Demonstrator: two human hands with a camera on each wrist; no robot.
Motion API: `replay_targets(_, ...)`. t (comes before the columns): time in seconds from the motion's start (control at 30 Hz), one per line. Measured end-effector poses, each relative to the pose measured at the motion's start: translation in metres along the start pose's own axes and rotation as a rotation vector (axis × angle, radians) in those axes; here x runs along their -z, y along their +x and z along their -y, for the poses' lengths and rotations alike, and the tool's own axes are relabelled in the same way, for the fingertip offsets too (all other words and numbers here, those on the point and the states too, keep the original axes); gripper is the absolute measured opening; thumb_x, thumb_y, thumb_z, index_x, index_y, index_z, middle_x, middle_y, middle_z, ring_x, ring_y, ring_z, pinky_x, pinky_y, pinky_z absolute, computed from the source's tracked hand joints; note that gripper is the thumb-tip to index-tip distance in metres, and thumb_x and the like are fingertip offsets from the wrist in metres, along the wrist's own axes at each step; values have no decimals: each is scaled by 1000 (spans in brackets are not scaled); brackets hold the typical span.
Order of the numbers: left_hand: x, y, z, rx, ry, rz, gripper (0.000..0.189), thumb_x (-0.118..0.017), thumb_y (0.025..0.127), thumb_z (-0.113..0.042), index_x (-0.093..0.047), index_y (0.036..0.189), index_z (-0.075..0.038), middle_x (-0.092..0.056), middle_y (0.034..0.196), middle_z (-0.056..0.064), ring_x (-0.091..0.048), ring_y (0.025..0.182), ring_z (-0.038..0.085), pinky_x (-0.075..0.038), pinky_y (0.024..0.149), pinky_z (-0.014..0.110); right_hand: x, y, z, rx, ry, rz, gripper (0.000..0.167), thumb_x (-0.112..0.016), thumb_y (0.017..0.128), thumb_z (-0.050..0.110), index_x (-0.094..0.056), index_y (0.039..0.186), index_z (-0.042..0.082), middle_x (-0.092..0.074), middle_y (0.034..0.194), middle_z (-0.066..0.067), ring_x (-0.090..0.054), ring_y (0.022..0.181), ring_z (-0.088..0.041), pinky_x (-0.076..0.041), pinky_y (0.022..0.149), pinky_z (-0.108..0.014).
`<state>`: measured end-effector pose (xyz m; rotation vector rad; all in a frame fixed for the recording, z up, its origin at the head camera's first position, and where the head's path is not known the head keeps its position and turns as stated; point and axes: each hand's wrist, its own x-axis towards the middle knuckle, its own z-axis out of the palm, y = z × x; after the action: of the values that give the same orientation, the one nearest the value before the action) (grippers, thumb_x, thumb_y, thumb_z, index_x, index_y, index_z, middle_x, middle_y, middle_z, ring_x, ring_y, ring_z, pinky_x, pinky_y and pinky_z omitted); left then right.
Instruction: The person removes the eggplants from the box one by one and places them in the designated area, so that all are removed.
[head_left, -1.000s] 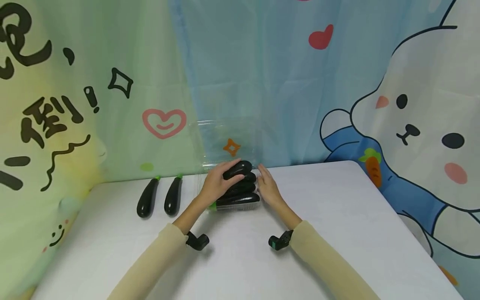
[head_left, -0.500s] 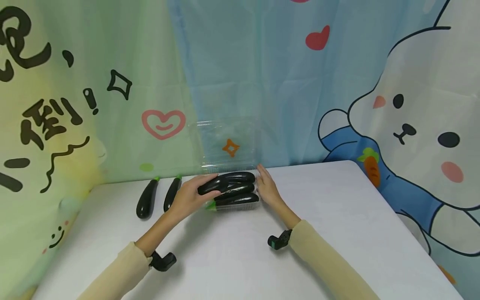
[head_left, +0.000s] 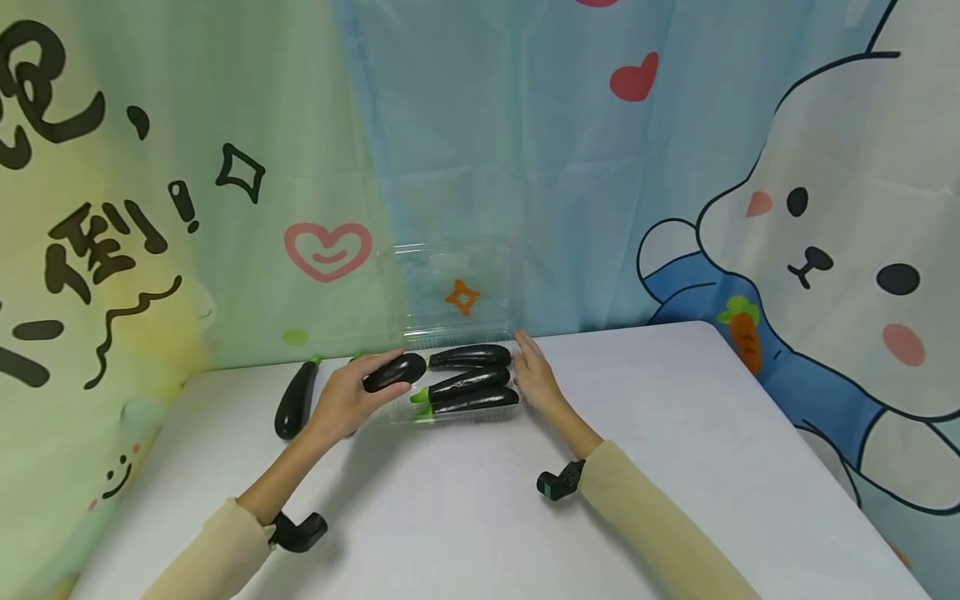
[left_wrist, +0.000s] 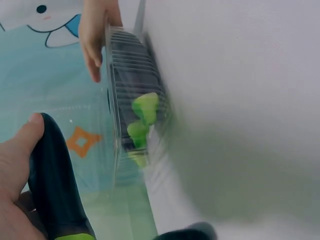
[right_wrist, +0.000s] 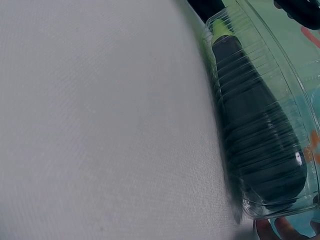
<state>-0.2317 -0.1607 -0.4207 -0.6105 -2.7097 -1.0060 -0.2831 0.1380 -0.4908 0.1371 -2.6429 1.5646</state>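
Note:
My left hand (head_left: 343,402) grips a glossy dark eggplant (head_left: 395,372), thumb along one side, off the left end of a clear plastic clamshell box (head_left: 401,417). In the left wrist view, the held eggplant (left_wrist: 55,175) shows its green stem end at the bottom. Three eggplants lie side by side in the box, the back one (head_left: 472,357) a little apart from the other two, with green stems pointing left. My right hand (head_left: 535,377), fingers straight, rests against the box's right end. Through the ribbed wall, the right wrist view shows the front eggplant (right_wrist: 260,125).
The box's clear lid (head_left: 457,292) stands up at the back against the printed curtain (head_left: 585,208). An eggplant (head_left: 296,402) lies on the white table (head_left: 480,517) to the left; another is mostly hidden behind my left hand, its stem showing.
My left hand has lifted an eggplant off the stack in the box and carried it left, past the box's end. My right hand has stayed at the right end.

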Motion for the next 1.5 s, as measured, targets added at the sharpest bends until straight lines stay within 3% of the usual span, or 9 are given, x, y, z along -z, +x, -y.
replay_targets(0.07,3,-3,3,5,6,-11,57,-77,82,-36,-60,133,-19,-69,119,10,-65,93,21,-50,71,31,0,0,-1,-1,1,1,48,-32,104,12,-28,151,-1,-21,161,-17,-57,109,-35,-48,90,-43)
replay_targets(0.2,10,-9,11,9,64,-39,57,-77,81,-36,-61,132,-17,-70,115,13,-65,91,24,-50,69,33,0,0,-1,1,2,6,49,-31,104,12,-27,151,-1,-21,161,-17,-47,128,-34,-47,93,-44)
replay_targets(0.43,22,-19,28,66,93,-80,55,-76,83,-34,-61,132,-14,-68,123,15,-64,106,32,-51,79,46,2,1,-2,1,-18,4,48,-32,104,11,-28,151,-1,-21,161,-17,-53,119,-33,-48,91,-44)
replay_targets(0.53,26,-21,33,93,90,-84,55,-76,84,-35,-61,132,-14,-67,123,16,-62,106,32,-51,78,44,3,2,-2,6,-12,1,48,-32,104,10,-28,151,-1,-21,161,-18,-43,132,-33,-45,97,-46)
replay_targets(0.87,36,-40,50,157,142,-90,56,-75,84,-35,-60,133,-13,-67,119,20,-61,90,29,-44,67,32,-1,2,-3,14,-25,5,49,-31,103,8,-27,150,-4,-20,160,-21,-46,126,-36,-35,109,-49)
replay_targets(1.0,50,-45,64,178,186,-138,56,-75,84,-33,-60,132,-9,-65,121,25,-63,93,35,-45,66,36,-2,1,-4,14,-18,8,49,-32,103,9,-26,150,-4,-20,160,-20,-42,132,-36,-32,112,-49)
replay_targets(1.1,63,-48,78,200,220,-177,56,-74,85,-33,-60,132,-7,-64,122,28,-63,97,40,-45,67,39,-1,1,-4,20,-19,1,49,-32,104,9,-27,150,-4,-22,160,-20,-30,144,-34,-26,117,-49)
replay_targets(1.23,79,-55,96,253,244,-202,58,-72,87,-36,-57,134,-6,-60,126,30,-62,99,42,-43,65,35,-1,3,-5,28,-29,2,49,-32,104,9,-27,150,-5,-21,160,-21,-23,148,-34,-22,119,-49)
replay_targets(1.5,93,-63,121,313,244,-224,57,-70,88,-34,-57,134,-3,-59,124,33,-59,101,47,-43,67,38,1,3,-5,32,-17,4,49,-32,104,10,-27,150,-4,-21,160,-20,-20,149,-33,-21,120,-49)
